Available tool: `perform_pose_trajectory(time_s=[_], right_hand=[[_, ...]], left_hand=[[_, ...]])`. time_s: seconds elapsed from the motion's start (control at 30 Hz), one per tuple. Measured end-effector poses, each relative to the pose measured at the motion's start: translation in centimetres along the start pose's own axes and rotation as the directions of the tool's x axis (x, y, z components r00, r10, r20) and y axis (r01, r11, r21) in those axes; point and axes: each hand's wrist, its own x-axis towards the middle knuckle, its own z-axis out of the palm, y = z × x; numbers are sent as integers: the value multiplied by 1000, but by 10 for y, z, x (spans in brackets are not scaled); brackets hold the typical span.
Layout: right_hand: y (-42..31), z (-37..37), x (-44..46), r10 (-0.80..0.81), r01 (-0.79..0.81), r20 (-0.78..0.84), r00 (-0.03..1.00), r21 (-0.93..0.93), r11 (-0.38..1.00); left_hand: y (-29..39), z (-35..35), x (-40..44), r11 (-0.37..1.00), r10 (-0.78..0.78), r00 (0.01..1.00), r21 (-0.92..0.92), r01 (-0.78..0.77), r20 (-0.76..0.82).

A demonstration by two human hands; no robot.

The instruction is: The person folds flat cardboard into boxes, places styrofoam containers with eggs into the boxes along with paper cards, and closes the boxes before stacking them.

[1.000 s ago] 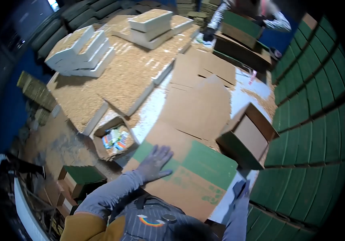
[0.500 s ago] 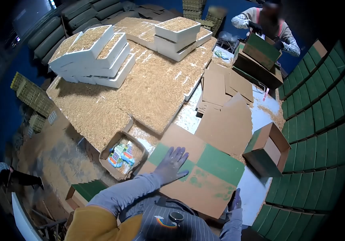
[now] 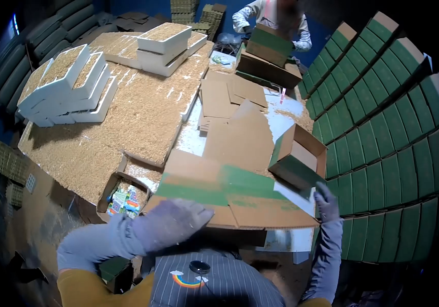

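Along the table's (image 3: 287,239) near edge, cardboard (image 3: 206,188) is laid lengthwise; left hand's (image 3: 172,221) hold can't be told, right hand's (image 3: 327,204) fingers are parted, empty.

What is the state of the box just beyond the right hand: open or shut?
Open. The box is uncovered on the side facing the camera, so its brown inner walls show.

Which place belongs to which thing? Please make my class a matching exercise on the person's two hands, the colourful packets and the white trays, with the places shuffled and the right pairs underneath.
Things
1. Left hand
2. Right hand
3. Colourful packets
4. White trays

Places
A. Inside a small carton
B. By the right end of the green-banded cardboard
C. Stacked on the loose tan layer
D. Over the near left part of the green-banded cardboard

Right pairs: 1-D, 2-B, 3-A, 4-C
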Motion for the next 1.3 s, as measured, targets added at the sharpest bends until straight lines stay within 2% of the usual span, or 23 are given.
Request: perform_pose_trajectory(time_s=[0.07, 0.13, 0.23, 0.27, 0.4, 0.43, 0.47, 0.5, 0.53, 0.57, 0.63, 0.67, 0.7, 0.73, 0.8, 0.87, 0.9, 0.93, 1.0, 1.07, 1.1, 1.27, 1.3], right_hand=[[-82, -19, -40, -255, 268, -90, 963, 180, 947], [-121, 9, -52, -645, 614, 48, 763, -366, 699], [-102, 55, -37, -709, 597, 2, 705, -542, 592], [-94, 56, -38, -727, 634, -52, 685, -450, 629], [-59, 73, -50, -892, 834, -321, 319, -351, 425], [-64, 74, -49, -858, 782, -298, 418, -364, 507], [-70, 71, -46, -812, 720, -276, 514, -376, 584], [-82, 59, -33, -812, 732, -208, 545, -355, 582], [-92, 44, -26, -821, 802, -167, 546, -181, 570], [-107, 31, -33, -827, 830, -93, 554, -12, 558], [-150, 17, -31, -976, 962, 13, 217, 164, 217], [-154, 38, -29, -948, 970, 264, 177, 114, 213], [-147, 70, -31, -809, 963, 550, 208, 27, 267], [-127, 102, -33, -696, 943, 678, 237, 12, 333], [-93, 147, -46, -390, 720, 826, 407, -28, 693], [-98, 115, -44, -748, 879, 605, 272, 159, 449], [-93, 97, -32, -909, 871, 302, 286, 314, 378], [-86, 65, -33, -832, 818, 402, 382, 272, 507], [-54, 30, -57, -648, 632, 587, 486, 276, 724], [-57, 23, -58, -528, 589, 711, 464, 198, 783], [-56, 22, -59, -405, 557, 805, 433, 115, 823], [-51, 28, -65, -353, 574, 837, 419, 57, 817], [-36, 44, -59, -461, 485, 669, 583, 168, 858]], left_hand=[[-2, -47, 8, 989, -76, 995, -122, 84, 72], [-18, -66, 40, 957, -202, 898, -119, 266, 390], [-76, -50, 46, 619, -87, 934, -716, 322, 345], [-78, -62, 45, 540, -159, 874, -701, 466, 459], [-73, -65, 38, 510, -221, 874, -713, 482, 433], [-70, -64, 38, 493, -250, 881, -730, 474, 403], [-69, -61, 38, 593, -321, 907, -689, 417, 272], [-59, -59, 40, 785, -427, 894, -435, 441, 136], [-39, -63, 41, 874, -477, 879, -128, 469, -30], [-17, -74, 37, 895, -437, 898, -118, 430, -47], [13, -92, 37, 927, -354, 935, -128, 354, 24], [11, -65, 43, 979, -106, 978, -192, 71, -178], [20, -61, 60, 984, -6, 995, -178, 23, 99], [9, -15, 78, 983, 183, 948, -78, -168, 262], [-9, 54, 101, 798, 538, 842, 299, -523, 38], [-24, 47, 107, 780, 414, 852, 608, -151, -321], [-36, 61, 111, 919, 190, 772, 386, 78, -606], [-39, 41, 105, 957, -185, 825, 95, 276, -534], [-39, 35, 110, 890, -303, 764, 117, 441, -570], [-33, 34, 120, 864, -123, 771, 315, 392, -624], [-26, 30, 115, 932, -179, 774, 148, 331, -608], [-37, 40, 110, 922, -70, 717, 229, 312, -694], [-36, 35, 108, 932, -51, 709, 221, 287, -704]])
